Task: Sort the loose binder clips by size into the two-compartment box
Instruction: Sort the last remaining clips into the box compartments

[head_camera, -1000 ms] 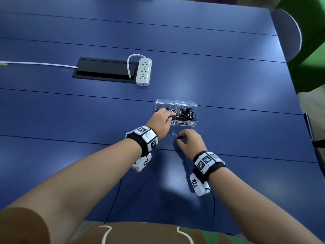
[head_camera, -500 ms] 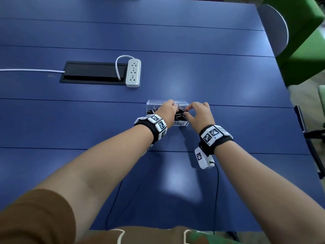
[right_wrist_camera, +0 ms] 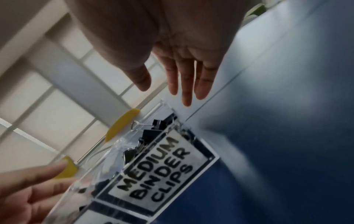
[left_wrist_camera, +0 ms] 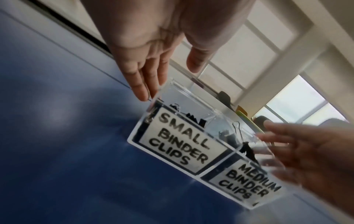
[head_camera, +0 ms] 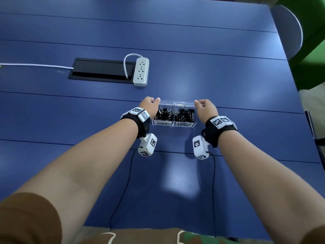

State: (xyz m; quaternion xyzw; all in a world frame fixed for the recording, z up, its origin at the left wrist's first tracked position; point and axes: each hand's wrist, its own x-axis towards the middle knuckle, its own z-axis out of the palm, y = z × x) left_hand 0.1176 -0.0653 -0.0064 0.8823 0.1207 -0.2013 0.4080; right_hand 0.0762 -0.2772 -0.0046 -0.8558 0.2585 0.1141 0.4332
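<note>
A clear two-compartment box stands on the blue table. Its left cell, labelled SMALL BINDER CLIPS, holds several small black clips. The right cell, labelled MEDIUM BINDER CLIPS, holds several larger black clips. My left hand is at the box's left end, fingers straight, with the tips by the far left corner. At the right end my right hand has its fingers extended near the far right corner. Neither hand holds anything. Whether the fingertips touch the box I cannot tell.
A white power strip lies beside a black cable hatch farther back on the left, with a white cable running off left. A grey chair back and green furniture stand past the table's right edge.
One second ago my right hand pinched a clip on the table in front of the box. Both hands then went over the box, and now they have spread apart to its two ends, empty.
</note>
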